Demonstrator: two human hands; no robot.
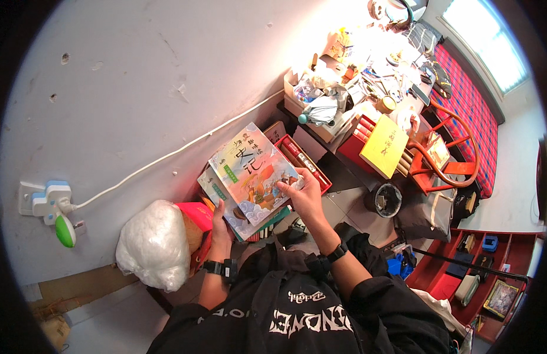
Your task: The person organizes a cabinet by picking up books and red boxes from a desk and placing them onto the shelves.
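My right hand [308, 194] grips the right edge of a colourful illustrated book [255, 172], its thumb on the cover. The cover bears large dark writing and painted figures with clouds. Beneath it, shifted to the left, lies a second, paler book [211, 188] with a green label. My left hand [221, 228] holds the lower left side of this stack, thumb on top and fingers hidden underneath. A teal edge [273, 219] shows under the books. Just beyond my right hand is a red box [306, 161] with books standing in it.
A clear plastic-wrapped bundle [154, 245] and a red bag [198, 214] stand at left by the wall. A cluttered desk [366, 88], boxed books under a yellow cover [384, 146], a wooden chair [463, 166], a waste bin [383, 201] and an open red drawer [472, 278] lie right.
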